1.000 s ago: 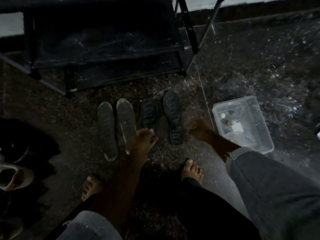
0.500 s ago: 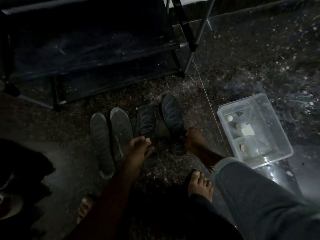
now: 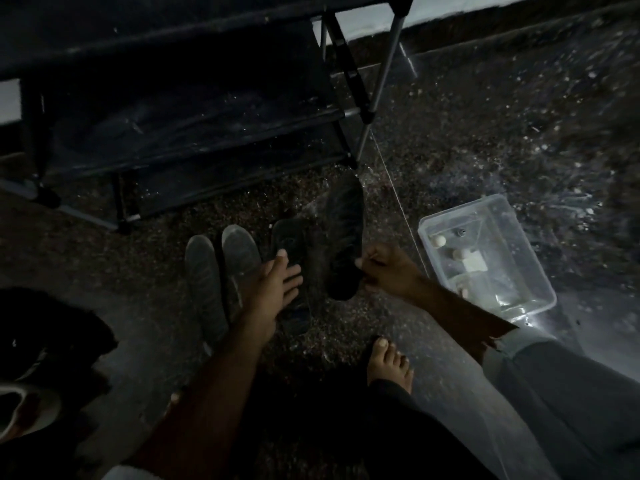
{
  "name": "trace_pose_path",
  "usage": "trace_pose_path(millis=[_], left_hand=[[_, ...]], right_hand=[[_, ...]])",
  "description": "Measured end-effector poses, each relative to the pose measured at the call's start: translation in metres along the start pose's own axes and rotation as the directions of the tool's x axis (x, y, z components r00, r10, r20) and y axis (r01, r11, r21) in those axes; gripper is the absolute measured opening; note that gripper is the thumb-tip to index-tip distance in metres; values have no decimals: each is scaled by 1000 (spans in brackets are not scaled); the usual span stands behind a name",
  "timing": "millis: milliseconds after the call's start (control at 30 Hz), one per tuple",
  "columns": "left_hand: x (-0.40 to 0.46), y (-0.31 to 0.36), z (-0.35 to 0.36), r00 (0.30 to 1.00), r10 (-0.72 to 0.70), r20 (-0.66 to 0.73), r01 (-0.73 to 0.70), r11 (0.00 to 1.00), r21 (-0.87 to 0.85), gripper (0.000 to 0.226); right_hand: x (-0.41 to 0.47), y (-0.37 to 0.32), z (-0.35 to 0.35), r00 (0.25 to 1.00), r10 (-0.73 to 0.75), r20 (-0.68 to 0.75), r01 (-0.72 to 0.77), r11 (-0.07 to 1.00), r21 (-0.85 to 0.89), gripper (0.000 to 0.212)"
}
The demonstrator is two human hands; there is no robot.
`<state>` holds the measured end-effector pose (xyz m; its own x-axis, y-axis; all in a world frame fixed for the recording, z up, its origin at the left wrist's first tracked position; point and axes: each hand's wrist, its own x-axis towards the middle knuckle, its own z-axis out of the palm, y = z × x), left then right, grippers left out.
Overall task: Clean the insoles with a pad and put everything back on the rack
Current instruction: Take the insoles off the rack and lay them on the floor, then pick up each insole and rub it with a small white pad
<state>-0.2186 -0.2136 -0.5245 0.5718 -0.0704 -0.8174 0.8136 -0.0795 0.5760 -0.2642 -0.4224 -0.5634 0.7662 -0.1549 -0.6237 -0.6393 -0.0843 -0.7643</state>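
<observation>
Dim light, speckled stone floor (image 3: 467, 140). Four insoles in a row just in front of a dark shoe rack (image 3: 194, 109).

Right hand (image 3: 388, 271): grip pinching the near end of the rightmost insole (image 3: 343, 237), thumb and fingers curled round its edge. Blurred, that insole, and seemingly raised at the heel end, toe pointing toward the rack's right leg; whether the toe touches the floor, cannot tell.

Left hand (image 3: 277, 289): grip spread, fingers straight and fanned, reaching over the third insole (image 3: 289, 244), a dark one flat on the floor. Fingertips above or on it; contact not clear. Palm across the gap between that dark insole and the lighter second insole (image 3: 240, 261).

Leftmost insole (image 3: 204, 289), grey like the second, flat on the floor just beside it, both with toes toward the rack. Near ends of the second and third hidden under the left forearm.

To the right of the insoles, a clear plastic box (image 3: 519, 233) on the floor, near the right wrist, with small pale items inside, too small to name. No pad plainly made out among them.

Bare right foot (image 3: 389, 365) on the floor below the right hand. Grey sleeve (image 3: 561, 386) on the right arm, pushed up from the wrist. At the left edge, a pale shoe (image 3: 24, 407) beside a dark bundle (image 3: 52, 330).
</observation>
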Motion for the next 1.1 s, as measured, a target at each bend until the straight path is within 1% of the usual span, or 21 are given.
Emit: trace_pose_path(millis=[67,100,167,233,367,467,533,567,600,633,667,700,733,767,800,833,900,933,967,1033,1100], left_hand=[[-9,10,9,999,-6,50,9,999,-54,64],[-15,16,14,996,-9,83,18,994,-107,67],[-24,26,22,981,12,195,35,970,-239,70],[-29,33,27,953,65,296,45,936,-348,76],[-32,40,25,888,112,446,97,902,-420,91],[-33,36,26,843,120,525,158,877,-453,92],[-31,31,28,851,120,511,150,877,-457,88],[-29,29,29,857,125,500,139,877,-459,87],[-28,28,31,862,128,490,131,878,-460,87],[-27,27,32,867,127,482,125,881,-457,88],[-25,25,32,873,122,472,122,883,-453,88],[-24,23,32,878,117,465,119,886,-448,88],[-23,21,32,881,112,460,118,888,-443,88],[-22,19,32,883,109,456,118,890,-441,88],[-21,18,32,884,107,454,116,892,-437,88],[-20,16,32,886,106,451,114,894,-433,88],[-19,12,33,889,100,448,114,897,-426,88],[-19,10,33,891,95,444,116,897,-426,88],[-19,8,33,894,90,439,118,897,-426,88],[-17,3,33,897,86,433,119,898,-424,87],[-15,2,32,899,83,429,118,899,-421,87]], right_hand=[[-25,-20,-3,990,-58,129,40,989,142,18],[-35,-27,-3,977,-66,204,27,982,185,14],[-52,-36,-3,940,-65,335,-13,974,225,10],[-66,-42,0,905,-63,420,-35,975,222,10],[-84,-45,10,866,-97,490,-60,953,296,12],[-88,-38,11,869,-91,486,-62,955,289,10],[-88,-30,4,886,-74,458,-54,964,259,6],[-88,-24,-3,905,-75,418,-22,974,224,6],[-85,-14,-13,940,-96,326,50,988,147,8],[-82,-3,-27,972,-139,187,139,990,14,10],[-77,11,-43,983,-183,23,184,972,-144,11],[-71,28,-62,968,-205,-148,159,948,-275,11],[-67,44,-80,933,-187,-309,71,934,-351,11],[-63,59,-99,885,-141,-445,-39,927,-372,10],[-60,74,-115,841,-84,-535,-142,919,-368,10],[-57,87,-129,822,-34,-569,-227,896,-382,10],[-54,104,-145,854,27,-519,-328,802,-499,13],[-52,109,-148,874,52,-483,-349,759,-550,16],[-50,111,-149,886,81,-457,-361,739,-569,19],[-46,118,-149,905,130,-404,-364,726,-583,26],[-41,120,-146,927,136,-350,-340,699,-630,33]])
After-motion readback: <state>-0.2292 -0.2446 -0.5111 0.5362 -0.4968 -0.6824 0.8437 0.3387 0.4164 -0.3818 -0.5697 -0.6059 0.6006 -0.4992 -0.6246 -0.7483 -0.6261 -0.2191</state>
